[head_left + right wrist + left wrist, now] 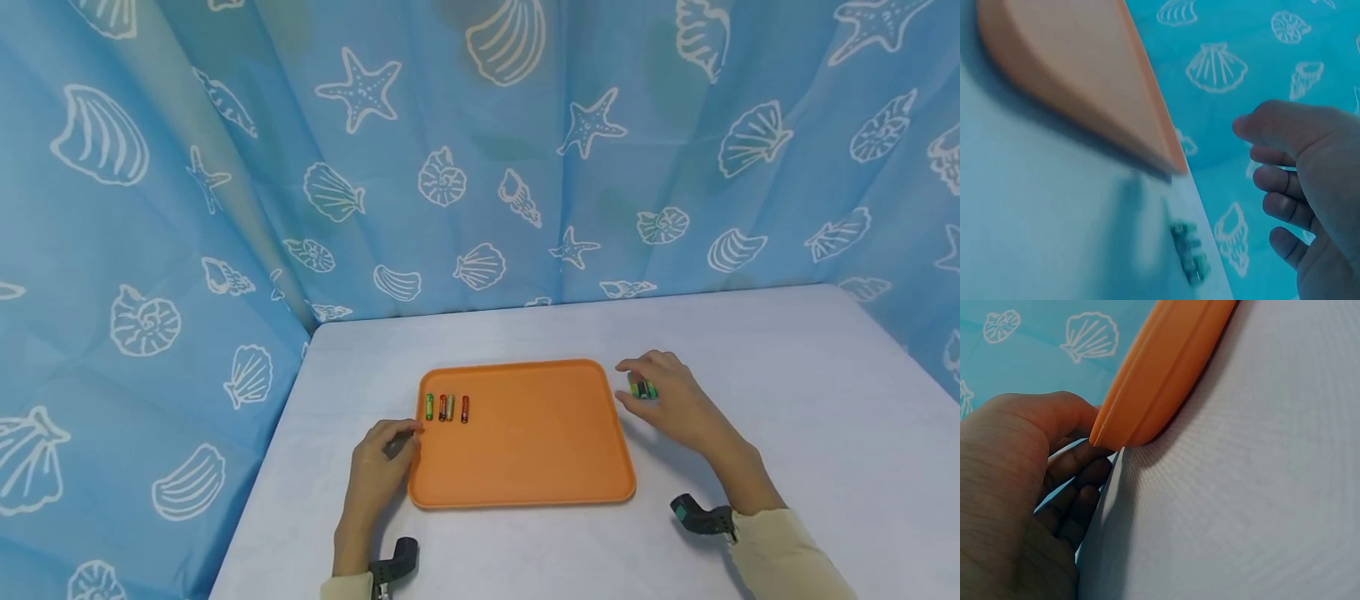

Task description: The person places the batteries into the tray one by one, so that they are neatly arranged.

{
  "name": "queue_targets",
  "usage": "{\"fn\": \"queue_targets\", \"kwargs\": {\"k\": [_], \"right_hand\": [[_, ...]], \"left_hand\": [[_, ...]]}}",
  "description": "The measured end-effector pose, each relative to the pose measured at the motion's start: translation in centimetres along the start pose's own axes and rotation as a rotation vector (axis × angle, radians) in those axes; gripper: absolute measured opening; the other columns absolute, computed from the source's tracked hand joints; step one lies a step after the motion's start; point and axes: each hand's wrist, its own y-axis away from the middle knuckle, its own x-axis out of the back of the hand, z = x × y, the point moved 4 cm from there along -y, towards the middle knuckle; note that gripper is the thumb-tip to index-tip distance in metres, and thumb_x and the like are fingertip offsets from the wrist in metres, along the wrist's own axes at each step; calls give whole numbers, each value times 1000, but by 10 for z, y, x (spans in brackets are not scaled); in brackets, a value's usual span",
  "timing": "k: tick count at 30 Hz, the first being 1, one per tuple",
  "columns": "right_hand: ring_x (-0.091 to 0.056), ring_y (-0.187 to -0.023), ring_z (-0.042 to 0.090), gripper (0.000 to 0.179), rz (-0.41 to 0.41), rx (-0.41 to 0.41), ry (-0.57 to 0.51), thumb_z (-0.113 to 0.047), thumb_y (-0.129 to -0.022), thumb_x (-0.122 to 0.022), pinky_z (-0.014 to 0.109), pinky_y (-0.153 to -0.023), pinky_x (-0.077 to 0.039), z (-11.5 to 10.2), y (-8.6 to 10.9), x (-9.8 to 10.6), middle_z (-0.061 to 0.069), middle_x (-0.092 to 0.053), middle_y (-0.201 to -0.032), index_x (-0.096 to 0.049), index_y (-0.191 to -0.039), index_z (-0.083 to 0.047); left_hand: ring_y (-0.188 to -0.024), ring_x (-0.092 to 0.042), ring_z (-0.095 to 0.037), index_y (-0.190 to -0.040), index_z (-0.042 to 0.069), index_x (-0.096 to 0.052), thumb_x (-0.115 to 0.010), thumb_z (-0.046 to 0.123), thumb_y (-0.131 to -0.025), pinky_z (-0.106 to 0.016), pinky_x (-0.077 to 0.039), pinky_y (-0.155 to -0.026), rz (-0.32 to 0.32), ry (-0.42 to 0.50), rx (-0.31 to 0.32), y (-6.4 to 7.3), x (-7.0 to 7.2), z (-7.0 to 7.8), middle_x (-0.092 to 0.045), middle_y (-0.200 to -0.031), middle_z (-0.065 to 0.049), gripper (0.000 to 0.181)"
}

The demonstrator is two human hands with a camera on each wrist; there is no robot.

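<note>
An orange tray [525,450] lies on the white table. My left hand [381,467] pinches its left rim, thumb and fingers meeting the edge in the left wrist view. Inside the tray, toward the left, stand several small batteries in a row: a green battery [429,407], a red battery [442,407], a gold-looking one and another red battery [465,409]. Right of the tray, my right hand [670,400] hovers with thumb and fingers apart, holding nothing. Below it a few green batteries [1190,253] lie side by side on the table, blurred in the right wrist view.
White cloth covers the table [525,550]. A blue curtain [450,167] printed with shells and starfish hangs along the back and left side. Each wrist wears a small black camera, such as the right camera [697,515].
</note>
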Motion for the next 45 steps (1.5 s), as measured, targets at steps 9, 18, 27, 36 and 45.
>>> {"fn": "queue_targets", "kwargs": {"k": [9, 18, 27, 36, 45], "right_hand": [[-50, -100, 29, 46, -24, -64, 33, -20, -86, -80, 51, -82, -47, 47, 15, 12, 8, -57, -102, -62, -126, -7], [-52, -104, 33, 57, -105, -161, -34, -30, -86, -79, 60, -95, -45, 84, 20, 1, 12, -54, -108, -57, -134, -7], [-52, -102, 29, 55, -129, -146, -59, -28, -89, -77, 55, -96, -44, 95, 14, 1, 7, -53, -103, -57, -136, -8], [-53, -105, 32, 47, -117, -167, -72, -27, -89, -76, 57, -99, -43, 94, 12, 0, 10, -55, -106, -61, -128, -6], [-52, -103, 30, 48, -112, -172, -47, -24, -88, -77, 57, -98, -44, 95, 13, -3, 9, -54, -105, -61, -129, -5]], "left_hand": [[-110, -62, -17, -109, 19, -75, -73, 13, -91, -42, -50, -100, -9, -10, 12, -2, 0, 1, -67, -111, 4, 18], [-111, -61, -17, -110, 21, -74, -72, 15, -92, -42, -49, -101, -30, -27, 59, -3, -1, 0, -66, -114, 4, 19], [-109, -62, -17, -109, 18, -75, -73, 13, -92, -42, -50, -99, -14, -13, 1, -2, 0, 0, -67, -112, 2, 19], [-109, -62, -17, -109, 17, -75, -73, 13, -92, -41, -51, -99, -8, -1, 7, 0, 2, 2, -67, -111, 2, 17], [-114, -60, -17, -110, 21, -74, -71, 15, -93, -42, -47, -103, -20, -29, 51, -2, 0, -2, -65, -116, 3, 19]]}}
